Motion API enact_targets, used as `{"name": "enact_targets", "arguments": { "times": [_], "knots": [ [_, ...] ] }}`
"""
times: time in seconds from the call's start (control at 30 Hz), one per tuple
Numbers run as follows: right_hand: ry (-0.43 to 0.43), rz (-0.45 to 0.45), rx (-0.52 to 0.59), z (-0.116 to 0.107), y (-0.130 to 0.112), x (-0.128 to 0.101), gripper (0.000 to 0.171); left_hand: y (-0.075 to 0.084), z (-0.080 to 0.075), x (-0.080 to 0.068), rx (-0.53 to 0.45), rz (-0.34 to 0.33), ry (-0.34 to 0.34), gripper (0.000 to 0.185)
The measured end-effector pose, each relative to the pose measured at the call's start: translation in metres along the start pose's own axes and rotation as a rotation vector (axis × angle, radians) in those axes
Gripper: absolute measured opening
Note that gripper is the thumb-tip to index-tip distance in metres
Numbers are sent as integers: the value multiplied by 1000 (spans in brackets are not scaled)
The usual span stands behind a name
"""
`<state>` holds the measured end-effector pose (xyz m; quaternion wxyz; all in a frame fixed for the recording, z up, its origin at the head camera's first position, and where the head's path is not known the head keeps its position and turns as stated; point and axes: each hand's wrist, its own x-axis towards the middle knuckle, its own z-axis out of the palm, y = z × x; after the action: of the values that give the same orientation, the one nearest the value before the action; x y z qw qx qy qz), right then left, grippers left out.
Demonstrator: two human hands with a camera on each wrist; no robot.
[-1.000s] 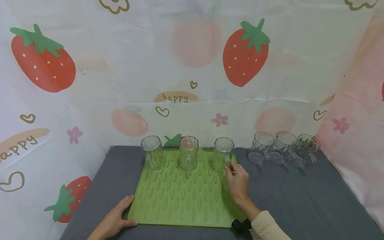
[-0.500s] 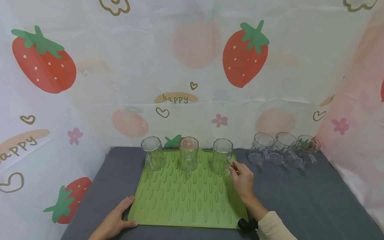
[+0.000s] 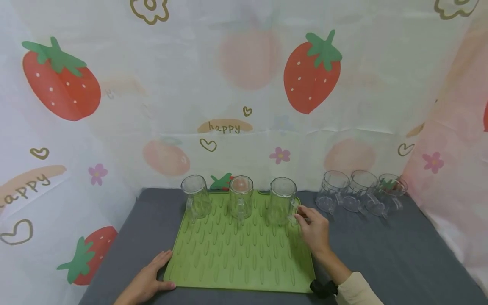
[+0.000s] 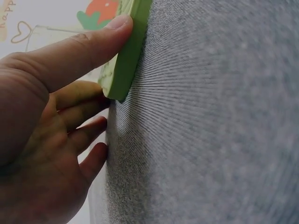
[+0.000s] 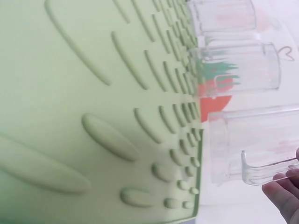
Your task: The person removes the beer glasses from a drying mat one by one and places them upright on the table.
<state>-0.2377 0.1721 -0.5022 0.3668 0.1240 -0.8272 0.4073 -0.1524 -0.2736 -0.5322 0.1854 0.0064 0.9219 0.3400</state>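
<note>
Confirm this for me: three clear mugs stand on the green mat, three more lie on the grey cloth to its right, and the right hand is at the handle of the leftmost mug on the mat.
One detail is wrong: the right hand is at the handle of the rightmost mug on the green mat, not the leftmost, as the head view shows. The rest stands.

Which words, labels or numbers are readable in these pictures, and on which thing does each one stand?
"happy": on the strawberry-print backdrop cloth, middle, on a tan oval.
"appy": the same word at the cloth's left edge, its first letter not readable.
Clear mugs, green mat: no text visible.
No numbers or brand names visible.
</note>
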Motion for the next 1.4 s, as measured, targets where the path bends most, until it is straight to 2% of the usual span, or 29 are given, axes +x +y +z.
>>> {"name": "enact_targets", "arguments": {
  "times": [0.37,0.67,0.97,1.17,1.4],
  "knots": [
    [-40,-26,36,-19,-12,10,25,1,-1,0,16,-20,9,108],
    [-56,-28,48,-39,-24,21,24,3,-3,0,11,-6,12,109],
    [-63,21,29,-61,-43,32,24,2,-2,1,18,4,25,107],
    [-65,12,43,-77,-56,40,24,1,2,-1,6,1,22,108],
    [-110,9,41,-95,-68,47,26,1,3,-1,-1,-4,18,109]
  ]
}}
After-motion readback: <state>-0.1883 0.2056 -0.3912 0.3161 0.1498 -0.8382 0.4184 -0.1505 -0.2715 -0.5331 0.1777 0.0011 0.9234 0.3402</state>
